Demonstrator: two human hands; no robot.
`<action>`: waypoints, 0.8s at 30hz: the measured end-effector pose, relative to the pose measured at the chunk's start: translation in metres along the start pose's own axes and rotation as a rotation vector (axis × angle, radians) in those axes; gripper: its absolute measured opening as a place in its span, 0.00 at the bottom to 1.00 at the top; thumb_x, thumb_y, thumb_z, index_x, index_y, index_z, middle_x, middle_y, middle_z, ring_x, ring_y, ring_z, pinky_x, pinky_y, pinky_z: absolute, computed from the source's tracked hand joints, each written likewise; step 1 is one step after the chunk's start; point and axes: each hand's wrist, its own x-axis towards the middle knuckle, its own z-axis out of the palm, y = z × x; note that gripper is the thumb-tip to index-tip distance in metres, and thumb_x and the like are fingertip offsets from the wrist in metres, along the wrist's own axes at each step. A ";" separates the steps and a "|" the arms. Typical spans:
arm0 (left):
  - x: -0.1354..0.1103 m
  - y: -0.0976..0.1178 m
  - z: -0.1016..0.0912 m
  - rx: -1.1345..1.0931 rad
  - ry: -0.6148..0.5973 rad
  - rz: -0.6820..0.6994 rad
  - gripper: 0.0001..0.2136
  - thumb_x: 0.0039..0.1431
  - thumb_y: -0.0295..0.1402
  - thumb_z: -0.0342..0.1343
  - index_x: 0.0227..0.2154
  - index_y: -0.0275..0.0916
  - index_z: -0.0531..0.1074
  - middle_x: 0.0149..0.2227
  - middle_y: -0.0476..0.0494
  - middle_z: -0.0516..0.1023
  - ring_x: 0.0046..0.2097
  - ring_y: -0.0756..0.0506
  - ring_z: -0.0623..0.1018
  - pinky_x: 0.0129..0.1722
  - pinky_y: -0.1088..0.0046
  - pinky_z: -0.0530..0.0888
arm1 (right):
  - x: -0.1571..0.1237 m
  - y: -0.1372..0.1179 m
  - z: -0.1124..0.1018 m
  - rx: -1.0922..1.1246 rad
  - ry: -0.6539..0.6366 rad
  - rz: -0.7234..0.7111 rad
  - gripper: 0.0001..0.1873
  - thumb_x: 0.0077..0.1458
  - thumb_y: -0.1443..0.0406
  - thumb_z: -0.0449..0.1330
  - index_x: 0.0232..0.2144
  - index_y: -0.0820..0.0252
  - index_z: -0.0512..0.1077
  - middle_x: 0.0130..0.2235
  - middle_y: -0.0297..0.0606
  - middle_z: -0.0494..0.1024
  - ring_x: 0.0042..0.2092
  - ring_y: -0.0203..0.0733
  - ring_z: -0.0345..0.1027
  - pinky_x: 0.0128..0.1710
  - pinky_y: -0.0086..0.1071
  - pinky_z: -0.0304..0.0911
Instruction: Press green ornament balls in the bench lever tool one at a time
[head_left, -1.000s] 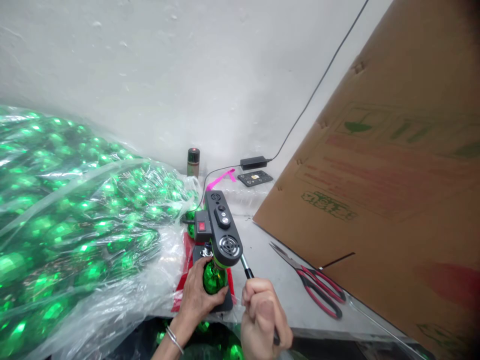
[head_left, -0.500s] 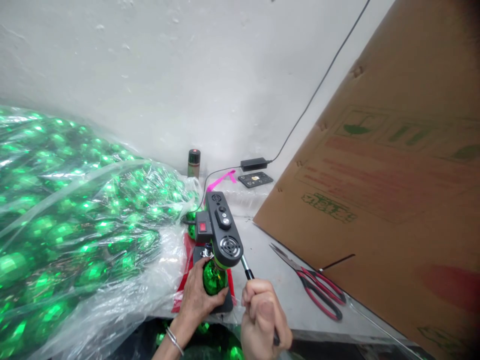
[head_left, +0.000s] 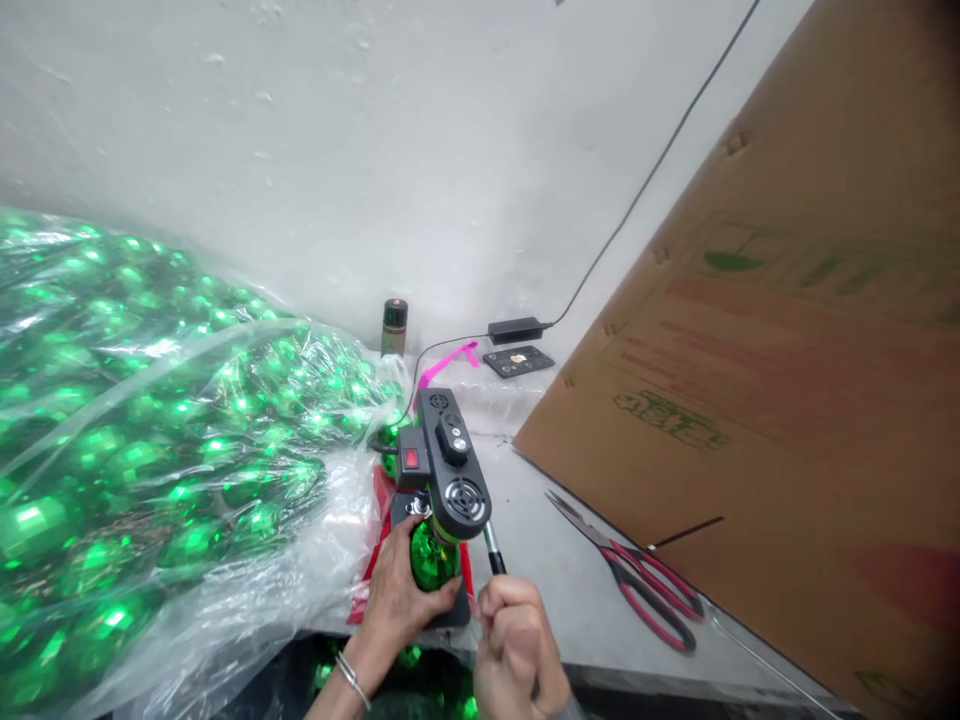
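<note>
My left hand (head_left: 397,592) is wrapped round the side of a shiny green faceted bauble (head_left: 435,560). The bauble sits beneath the front end of a black bench press machine (head_left: 454,465) with a red switch and round vents on top. To its right, my right hand (head_left: 523,640) is closed in a fist round the black-gripped metal lever (head_left: 495,552) of this machine. The bauble's top is hidden under the machine head. Another green bauble (head_left: 388,440) shows behind the machine, partly covered by it.
At left, a clear plastic bag (head_left: 187,450) bulges with green baubles. Red-handled scissors (head_left: 637,580) lie beside a large cardboard box (head_left: 750,350). By the wall are a phone (head_left: 517,360), a power adapter (head_left: 516,329), pink ribbon (head_left: 448,362) and a dark-capped container (head_left: 394,327).
The view has shifted slightly, so most things appear a little farther right. My right fist and the lever sit slightly lower and closer to the bauble. The left hand keeps its hold.
</note>
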 end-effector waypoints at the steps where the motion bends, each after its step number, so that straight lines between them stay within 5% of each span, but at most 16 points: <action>1: 0.000 0.000 0.000 0.003 0.002 0.002 0.35 0.48 0.37 0.69 0.61 0.35 0.72 0.57 0.28 0.85 0.59 0.28 0.85 0.60 0.42 0.81 | -0.002 0.001 0.000 -0.004 0.014 -0.005 0.24 0.76 0.71 0.46 0.25 0.55 0.60 0.25 0.29 0.63 0.28 0.35 0.61 0.26 0.28 0.57; 7: 0.001 0.002 0.001 0.024 0.020 0.020 0.35 0.47 0.36 0.70 0.59 0.33 0.73 0.55 0.26 0.85 0.57 0.26 0.86 0.58 0.41 0.83 | -0.008 0.011 -0.001 -0.049 0.013 -0.040 0.25 0.78 0.67 0.48 0.24 0.56 0.64 0.26 0.29 0.67 0.28 0.36 0.64 0.41 0.36 0.66; 11: 0.000 0.001 0.001 0.031 0.031 0.013 0.35 0.46 0.35 0.70 0.60 0.35 0.73 0.55 0.28 0.85 0.57 0.27 0.86 0.59 0.41 0.83 | 0.002 0.004 0.000 -0.045 0.017 -0.042 0.25 0.77 0.67 0.48 0.23 0.56 0.62 0.25 0.29 0.65 0.28 0.35 0.63 0.37 0.34 0.65; 15: 0.000 0.001 0.001 0.037 0.000 0.000 0.35 0.47 0.36 0.70 0.61 0.36 0.72 0.56 0.28 0.85 0.57 0.27 0.85 0.60 0.40 0.82 | 0.040 -0.024 0.006 -0.004 0.038 0.032 0.24 0.76 0.69 0.53 0.23 0.56 0.60 0.23 0.28 0.60 0.27 0.34 0.61 0.27 0.29 0.55; 19: 0.002 -0.002 0.002 0.028 0.001 0.017 0.34 0.48 0.35 0.70 0.60 0.37 0.73 0.57 0.30 0.85 0.58 0.28 0.85 0.60 0.42 0.82 | 0.076 -0.046 0.011 -0.007 -0.064 0.136 0.26 0.77 0.67 0.54 0.22 0.57 0.62 0.23 0.28 0.62 0.27 0.33 0.62 0.26 0.28 0.56; 24: -0.029 -0.028 -0.007 0.041 0.101 0.256 0.39 0.48 0.34 0.75 0.64 0.39 0.70 0.60 0.29 0.84 0.60 0.29 0.86 0.58 0.47 0.85 | 0.079 -0.047 0.009 -0.023 -0.067 0.125 0.26 0.77 0.66 0.54 0.22 0.57 0.61 0.23 0.28 0.62 0.27 0.33 0.62 0.27 0.28 0.58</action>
